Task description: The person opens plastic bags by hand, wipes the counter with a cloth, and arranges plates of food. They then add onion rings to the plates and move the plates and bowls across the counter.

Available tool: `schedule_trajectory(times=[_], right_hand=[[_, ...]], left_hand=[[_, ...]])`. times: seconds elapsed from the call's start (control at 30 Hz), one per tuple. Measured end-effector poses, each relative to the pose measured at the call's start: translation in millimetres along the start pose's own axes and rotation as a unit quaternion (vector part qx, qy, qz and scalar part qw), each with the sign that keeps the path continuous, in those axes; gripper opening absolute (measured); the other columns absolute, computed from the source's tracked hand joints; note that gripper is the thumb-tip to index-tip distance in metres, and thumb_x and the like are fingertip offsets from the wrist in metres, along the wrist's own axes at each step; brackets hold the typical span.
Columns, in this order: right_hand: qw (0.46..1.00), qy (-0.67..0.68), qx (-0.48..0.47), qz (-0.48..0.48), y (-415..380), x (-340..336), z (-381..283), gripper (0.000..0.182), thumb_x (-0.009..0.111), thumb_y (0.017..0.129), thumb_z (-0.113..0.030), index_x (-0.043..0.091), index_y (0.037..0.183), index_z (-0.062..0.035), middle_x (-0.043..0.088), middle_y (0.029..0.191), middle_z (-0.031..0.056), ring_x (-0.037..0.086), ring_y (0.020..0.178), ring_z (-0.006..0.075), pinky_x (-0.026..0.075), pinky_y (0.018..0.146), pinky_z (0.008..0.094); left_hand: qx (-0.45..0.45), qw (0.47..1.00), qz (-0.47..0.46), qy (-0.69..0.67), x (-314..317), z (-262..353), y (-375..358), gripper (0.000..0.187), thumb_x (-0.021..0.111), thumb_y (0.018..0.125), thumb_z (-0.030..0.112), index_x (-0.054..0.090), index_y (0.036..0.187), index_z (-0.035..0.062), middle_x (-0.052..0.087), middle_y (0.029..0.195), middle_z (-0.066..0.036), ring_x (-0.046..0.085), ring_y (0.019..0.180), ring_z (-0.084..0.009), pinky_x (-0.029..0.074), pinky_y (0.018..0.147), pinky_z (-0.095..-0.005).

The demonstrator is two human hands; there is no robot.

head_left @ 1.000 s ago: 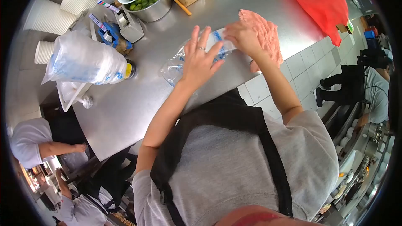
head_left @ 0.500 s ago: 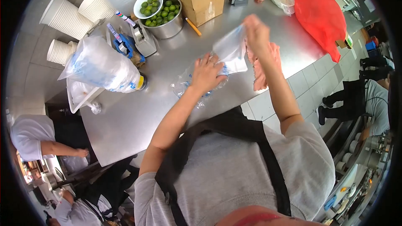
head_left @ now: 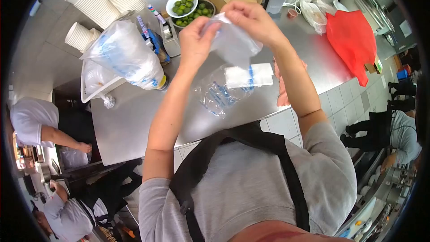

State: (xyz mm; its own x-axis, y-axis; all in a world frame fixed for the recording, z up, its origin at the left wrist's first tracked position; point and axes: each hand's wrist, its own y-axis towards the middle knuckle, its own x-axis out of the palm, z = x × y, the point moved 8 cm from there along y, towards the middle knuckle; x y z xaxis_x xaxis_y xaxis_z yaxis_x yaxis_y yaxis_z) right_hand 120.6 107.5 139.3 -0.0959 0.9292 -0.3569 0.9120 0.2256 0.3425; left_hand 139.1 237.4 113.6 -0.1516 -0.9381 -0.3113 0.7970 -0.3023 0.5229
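Note:
My left hand (head_left: 196, 42) and my right hand (head_left: 253, 20) are raised over the steel table, both closed on the top edge of a clear plastic bag (head_left: 235, 45). The bag hangs between them, its lower end above the table. Beneath it lies a white folded stack with a blue band (head_left: 262, 75), which looks like more bags. Beside that stack is a crumpled clear wrapper with blue print (head_left: 219, 96). A pink cloth (head_left: 282, 87) lies partly behind my right forearm.
Limes in a white bowl (head_left: 182, 4) and a steel pot (head_left: 208, 6) stand at the back. A tape dispenser (head_left: 170, 40), a filled plastic bag (head_left: 125, 56) and stacked white tubs (head_left: 94, 4) are at left. A red bag (head_left: 351, 38) lies at right. Other people (head_left: 36, 118) work nearby.
My left hand has left the stack and wrapper and risen to the plastic bag. My right hand has moved left with the bag, which now hangs between both hands. The view has shifted slightly.

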Motion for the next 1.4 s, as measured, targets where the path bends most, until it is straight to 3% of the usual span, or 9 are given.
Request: schedule_trajectory(times=[0.03, 0.23, 0.43, 1.0, 1.1, 1.13, 1.17, 1.3, 1.4], right_hand=[[0.996, 0.081, 0.020, 0.031, 1, -5, 5, 0.023, 0.051, 0.086, -0.026, 0.056, 0.094, -0.0056, 0.052, 0.078, -0.0037, 0.047, 0.072, 0.0037, 0.038, 0.063, 0.0184], [0.978, 0.170, 0.122, 0.020, -22, 8, 47, 0.045, 0.055, 0.081, -0.037, 0.050, 0.110, -0.0027, 0.057, 0.098, 0.0020, 0.051, 0.089, 0.0093, 0.040, 0.076, 0.0252], [0.942, 0.259, 0.097, 0.187, -27, 5, 46, 0.034, 0.064, 0.077, -0.029, 0.054, 0.099, -0.0056, 0.057, 0.088, 0.0001, 0.049, 0.079, 0.0050, 0.037, 0.069, 0.0209], [0.938, 0.251, 0.164, 0.174, -30, 32, 90, 0.021, 0.068, 0.072, -0.010, 0.056, 0.089, -0.0049, 0.054, 0.071, -0.0026, 0.046, 0.060, 0.0036, 0.035, 0.051, 0.0175], [0.938, 0.248, 0.154, 0.190, -30, 28, 91, 0.014, 0.066, 0.072, -0.008, 0.057, 0.082, -0.0049, 0.055, 0.070, -0.0027, 0.045, 0.059, 0.0029, 0.035, 0.051, 0.0174], [0.942, 0.235, 0.148, 0.186, -29, 26, 90, 0.010, 0.065, 0.073, -0.007, 0.057, 0.079, -0.0048, 0.055, 0.070, -0.0026, 0.046, 0.060, 0.0028, 0.035, 0.052, 0.0173], [0.943, 0.234, 0.148, 0.185, -28, 26, 89, 0.010, 0.065, 0.073, -0.007, 0.057, 0.079, -0.0048, 0.055, 0.070, -0.0026, 0.046, 0.060, 0.0028, 0.035, 0.052, 0.0173], [0.951, 0.268, 0.109, 0.109, -25, 43, 81, 0.008, 0.063, 0.075, -0.009, 0.056, 0.078, -0.0064, 0.056, 0.070, -0.0023, 0.048, 0.062, 0.0035, 0.037, 0.056, 0.0176], [0.937, 0.322, 0.108, 0.076, -27, 44, 81, 0.007, 0.060, 0.079, -0.012, 0.055, 0.080, -0.0074, 0.056, 0.071, -0.0020, 0.050, 0.062, 0.0047, 0.040, 0.059, 0.0182]], left_hand=[[-0.118, 0.987, -0.004, -0.113, -5, -27, -2, 0.018, 0.065, 0.074, 0.014, 0.058, 0.088, 0.0047, 0.059, 0.075, -0.001, 0.051, 0.067, -0.0092, 0.039, 0.066, -0.0224], [-0.175, 0.917, 0.111, -0.341, -34, -70, -14, 0.012, 0.060, 0.080, 0.012, 0.058, 0.079, 0.0004, 0.058, 0.073, 0.000, 0.046, 0.062, -0.0033, 0.037, 0.058, -0.0187], [-0.181, 0.912, 0.166, -0.329, -41, -83, -22, 0.014, 0.060, 0.081, 0.013, 0.058, 0.081, -0.0008, 0.059, 0.075, -0.002, 0.049, 0.064, -0.0051, 0.039, 0.061, -0.0190], [-0.193, 0.883, 0.187, -0.386, -35, -92, -31, 0.016, 0.059, 0.081, 0.013, 0.057, 0.085, -0.0019, 0.060, 0.078, -0.002, 0.050, 0.068, -0.0060, 0.040, 0.066, -0.0205], [-0.200, 0.932, 0.166, -0.253, -33, -94, -37, 0.029, 0.063, 0.077, 0.015, 0.054, 0.094, -0.0058, 0.060, 0.085, -0.008, 0.054, 0.075, -0.0119, 0.042, 0.069, -0.0244], [-0.068, 0.976, 0.202, 0.032, -46, -61, -37, 0.037, 0.065, 0.074, 0.017, 0.052, 0.099, -0.0074, 0.059, 0.090, -0.012, 0.055, 0.081, -0.0157, 0.043, 0.070, -0.0267], [0.068, 0.921, 0.218, 0.315, -39, -25, -40, 0.046, 0.068, 0.071, 0.019, 0.049, 0.103, -0.0091, 0.058, 0.095, -0.016, 0.056, 0.087, -0.0195, 0.043, 0.071, -0.0290], [-0.029, 0.999, -0.034, -0.004, 10, -31, -35, 0.044, 0.070, 0.068, 0.019, 0.053, 0.104, 0.0017, 0.059, 0.097, -0.013, 0.056, 0.091, -0.0180, 0.044, 0.070, -0.0286], [-0.079, 0.989, -0.024, -0.125, 18, -67, -40, 0.021, 0.067, 0.071, 0.014, 0.057, 0.086, 0.0045, 0.060, 0.072, -0.005, 0.057, 0.067, -0.0129, 0.043, 0.059, -0.0261]])
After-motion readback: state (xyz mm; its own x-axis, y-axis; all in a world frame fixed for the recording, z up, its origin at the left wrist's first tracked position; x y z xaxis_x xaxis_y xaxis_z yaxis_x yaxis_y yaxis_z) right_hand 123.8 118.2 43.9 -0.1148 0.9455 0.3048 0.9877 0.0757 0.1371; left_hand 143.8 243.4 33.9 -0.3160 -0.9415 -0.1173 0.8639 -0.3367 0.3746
